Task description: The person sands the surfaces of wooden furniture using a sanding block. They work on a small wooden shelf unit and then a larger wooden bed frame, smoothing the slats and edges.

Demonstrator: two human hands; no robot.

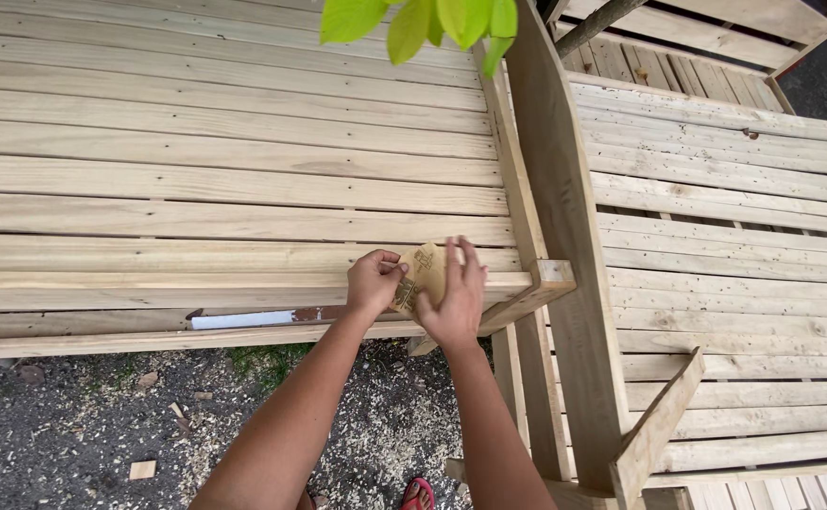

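On the bare-wood slatted bench [224, 179], sanding of the front slat appears to be in hand. A sheet of sandpaper [420, 274] is pinched at its left edge by the left hand [373, 283] and pressed flat by the spread right hand [456, 288]. The next stroke likely calls for steady pressure (the armrest post [550, 274] stands just right); open slat lies leftward.

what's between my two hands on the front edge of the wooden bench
In the head view, a small tan sheet of sandpaper lies between the left hand and the right hand, both touching it on the pale wooden bench slat.
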